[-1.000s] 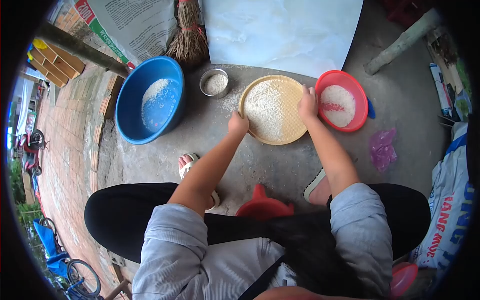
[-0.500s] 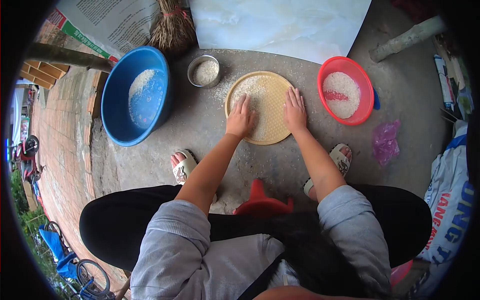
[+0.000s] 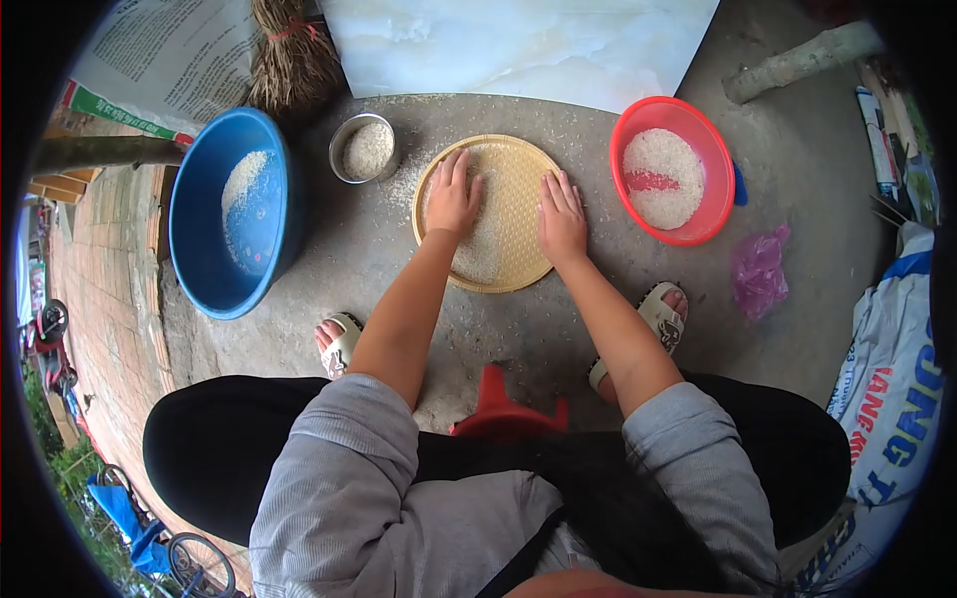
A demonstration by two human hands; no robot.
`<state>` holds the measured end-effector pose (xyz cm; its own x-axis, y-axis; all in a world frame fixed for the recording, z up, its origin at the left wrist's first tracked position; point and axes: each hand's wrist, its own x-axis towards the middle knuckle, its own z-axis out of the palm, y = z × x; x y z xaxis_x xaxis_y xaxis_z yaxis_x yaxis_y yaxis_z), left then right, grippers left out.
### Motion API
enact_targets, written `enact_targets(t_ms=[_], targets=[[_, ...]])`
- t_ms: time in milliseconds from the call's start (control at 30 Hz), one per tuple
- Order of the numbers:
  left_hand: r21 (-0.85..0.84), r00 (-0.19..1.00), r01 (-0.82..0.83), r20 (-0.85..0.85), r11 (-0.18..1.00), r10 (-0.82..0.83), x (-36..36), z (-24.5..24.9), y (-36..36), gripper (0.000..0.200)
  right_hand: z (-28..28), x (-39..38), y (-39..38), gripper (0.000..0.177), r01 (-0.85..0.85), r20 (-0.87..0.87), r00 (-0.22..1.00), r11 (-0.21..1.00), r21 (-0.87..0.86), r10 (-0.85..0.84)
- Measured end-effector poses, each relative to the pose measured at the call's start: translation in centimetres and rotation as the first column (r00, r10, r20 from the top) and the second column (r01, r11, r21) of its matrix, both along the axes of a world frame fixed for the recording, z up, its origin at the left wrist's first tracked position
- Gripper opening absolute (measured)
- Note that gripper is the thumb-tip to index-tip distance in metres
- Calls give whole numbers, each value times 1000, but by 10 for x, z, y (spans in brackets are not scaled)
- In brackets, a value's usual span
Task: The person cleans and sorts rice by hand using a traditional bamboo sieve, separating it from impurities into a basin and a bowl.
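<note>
A round woven tray lies on the floor with white grains spread over its left half. My left hand rests on the grains at the tray's left side, fingers extended. At the tray's right rim lies my right hand, its fingers stretched out along the edge. Left of the tray stands a metal bowl of grains, with loose grains scattered between them. A red basin with grains is on the right, and a large blue basin with some grains is on the far left.
A straw broom and a pale glossy panel are beyond the tray. A pink plastic bag lies right, near a printed sack. A red stool is below me. A wooden pole is upper right.
My left hand has moved up and left across the grains, toward the tray's upper left. My right hand stays at the right rim. The whole view has shifted slightly.
</note>
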<state>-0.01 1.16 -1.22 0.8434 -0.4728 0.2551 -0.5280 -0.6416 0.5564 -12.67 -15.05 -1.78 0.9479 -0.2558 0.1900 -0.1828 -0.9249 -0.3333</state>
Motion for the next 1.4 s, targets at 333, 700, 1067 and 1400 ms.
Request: enact_targets(t_ms=[333, 700, 1067, 1400], targets=[[178, 990, 111, 61, 978, -124, -5, -13, -10, 32, 2, 0, -1, 45, 1, 14, 1000, 1000, 9, -1], [-367, 136, -890, -779, 269, -612, 23, 50, 18, 35, 31, 11, 29, 34, 115, -123, 989, 950, 290, -82], [51, 850, 354, -435, 934, -298, -24, 110, 6, 48, 34, 49, 58, 50, 196, -338, 937, -662, 723, -92], [353, 997, -14, -70, 935, 41, -47, 3, 40, 52, 9, 74, 33, 44, 473, -466, 829, -54, 879, -309]])
